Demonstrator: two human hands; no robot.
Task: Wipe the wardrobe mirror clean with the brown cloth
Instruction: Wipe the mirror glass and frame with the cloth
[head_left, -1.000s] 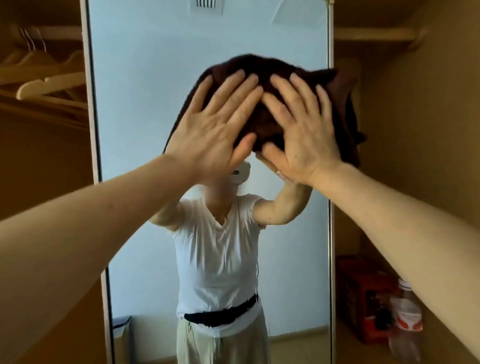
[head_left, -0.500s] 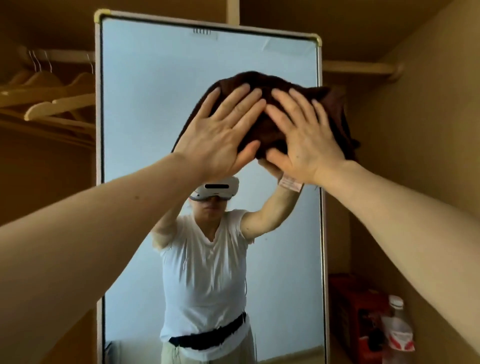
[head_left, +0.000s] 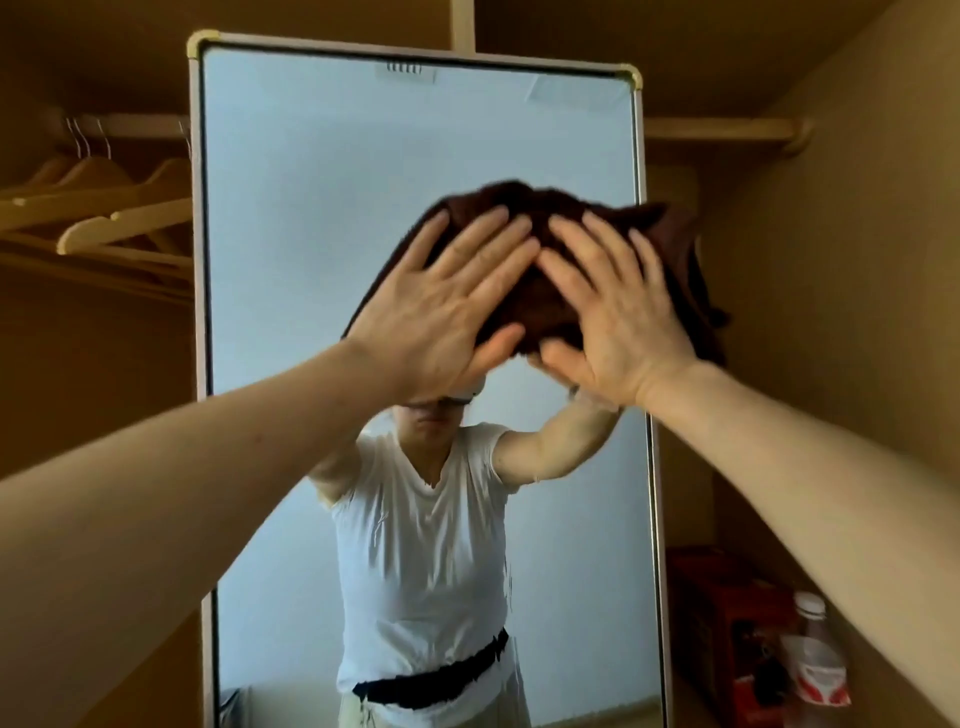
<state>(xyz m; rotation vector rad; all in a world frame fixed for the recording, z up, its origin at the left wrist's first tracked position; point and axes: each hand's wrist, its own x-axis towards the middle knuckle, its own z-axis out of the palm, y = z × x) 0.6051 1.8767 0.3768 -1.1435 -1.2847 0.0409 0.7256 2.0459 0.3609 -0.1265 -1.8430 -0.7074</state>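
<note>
Both hands, left (head_left: 441, 306) and right (head_left: 618, 317), flat-fingered, pressing bunched brown cloth (head_left: 524, 296) on glossy mirror (head_left: 311, 208).

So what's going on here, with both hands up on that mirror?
A person is wiping a tall wardrobe mirror with a brown cloth. The left hand and the right hand both press flat on the cloth, fingers spread, holding it against the upper right part of the glass, where it overhangs the frame. Off to the left are wooden hangers; a red box and a plastic bottle sit at the lower right.
</note>
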